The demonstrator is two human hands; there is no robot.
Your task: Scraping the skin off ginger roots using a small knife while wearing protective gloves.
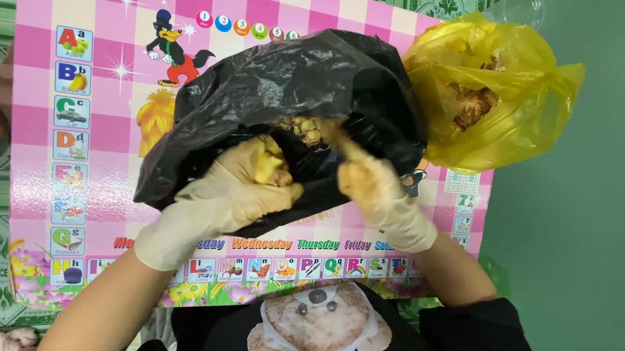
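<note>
Gloved hands (291, 189) clutching black bag (295, 84) of tan lumps (306, 128); yellow bag (485, 91) alongside.

My left hand (226, 196) and right hand (376, 192) wear cream gloves smeared with yellow-brown. Between them is a glossy black bag (297, 100) with tan lumps (306, 128) showing at its mouth. To the right of the black bag sits a see-through yellow bag (498, 102) with brown pieces inside. Under the black bag lies a pink-and-white checked mat (96, 183) with bright alphabet pictures. Beyond the mat's right edge the floor (610, 206) is plain green.
</note>
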